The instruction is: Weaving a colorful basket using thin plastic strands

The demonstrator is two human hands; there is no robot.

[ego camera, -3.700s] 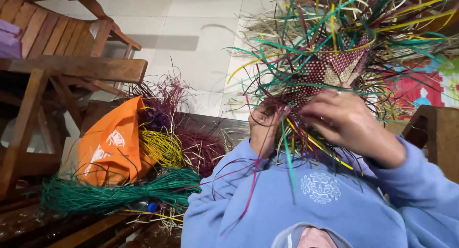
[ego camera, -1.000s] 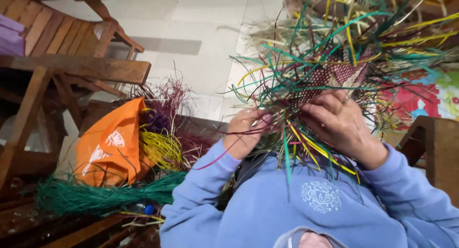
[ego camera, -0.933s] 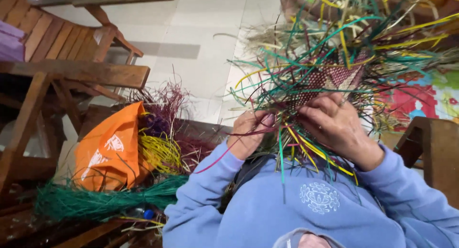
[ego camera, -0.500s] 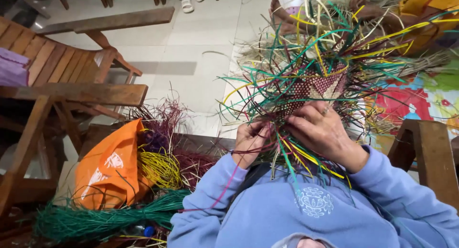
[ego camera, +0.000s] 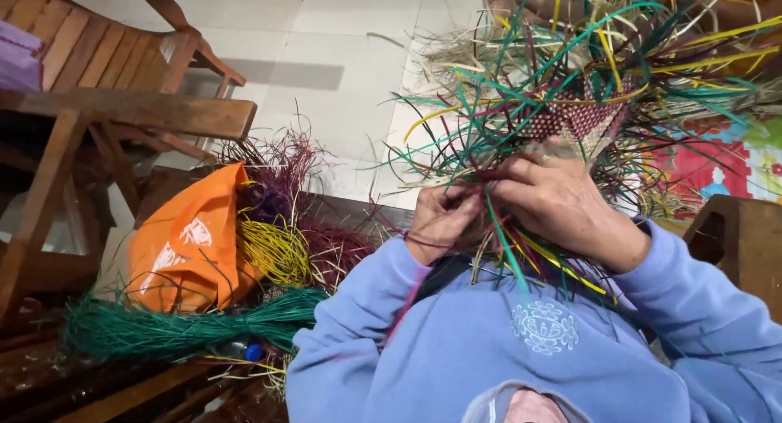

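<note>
A half-woven piece of coloured straw (ego camera: 574, 113), maroon and tan in a checked weave, is held up in front of my chest. Loose green, yellow and purple strands stick out from it on all sides. My left hand (ego camera: 440, 221) pinches a few strands at its lower left edge. My right hand (ego camera: 562, 201) grips the woven part from below, fingers curled over the strands. Both sleeves are light blue.
An orange plastic bag (ego camera: 189, 245) lies at left, with yellow (ego camera: 273, 252), purple (ego camera: 281, 166) and green (ego camera: 175, 329) straw bundles around it. Wooden chairs (ego camera: 114, 105) stand at far left, another wooden piece (ego camera: 737, 235) at right. A pale tiled floor (ego camera: 326, 81) lies beyond, with a bright patterned mat (ego camera: 725, 166).
The view has shifted slightly. Both hands stay on the weave, fingers working the strands at its lower edge; the left hand has closed in nearer the right.
</note>
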